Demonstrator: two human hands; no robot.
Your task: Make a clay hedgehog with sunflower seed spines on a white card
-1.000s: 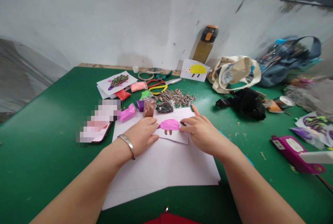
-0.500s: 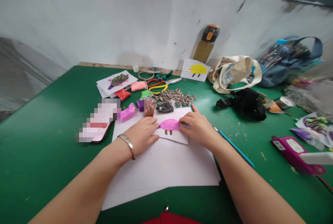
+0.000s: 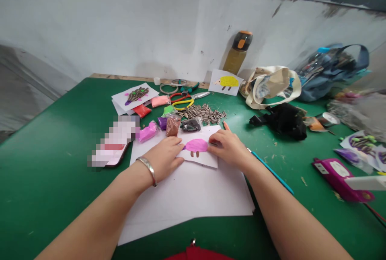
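A small white card (image 3: 205,161) lies on a stack of white paper (image 3: 181,195). On it is a flattened pink clay body (image 3: 196,145) with two brown clay legs (image 3: 194,154) and a bit of purple at its left end. My left hand (image 3: 167,156), wearing a silver bangle (image 3: 148,168), rests on the card's left side, fingers stretched and thumb apart. At the right end of the pink clay, my right hand (image 3: 227,147) has bent fingers with the tips close together. Whatever lies between those fingertips is hidden.
Bags of coloured clay (image 3: 173,125), a heap of striped seeds (image 3: 202,113) and scissors (image 3: 199,95) lie beyond the card. A phone (image 3: 116,143) is left, a blue pen (image 3: 271,171) right. Behind stand a bottle (image 3: 237,56), a yellow hedgehog card (image 3: 224,82) and a cloth bag (image 3: 271,87).
The fingers of my right hand have shifted slightly at the end of the pink clay. My left hand stays put. The view has turned a little.
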